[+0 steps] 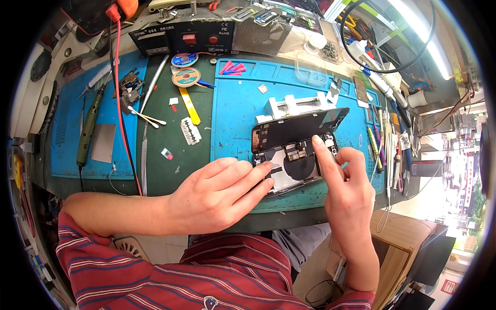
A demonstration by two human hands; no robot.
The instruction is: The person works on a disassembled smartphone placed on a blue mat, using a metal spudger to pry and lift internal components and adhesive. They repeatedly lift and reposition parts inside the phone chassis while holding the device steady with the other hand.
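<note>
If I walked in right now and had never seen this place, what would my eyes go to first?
Probably the opened phone right of centre, its dark panel tilted up, with the left hand at its left side and the right hand at its right. Next might be the bright blue mat under it, then the glowing light tube at the upper right.

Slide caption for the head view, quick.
Left hand and right hand at an opened phone on a blue mat.
</note>
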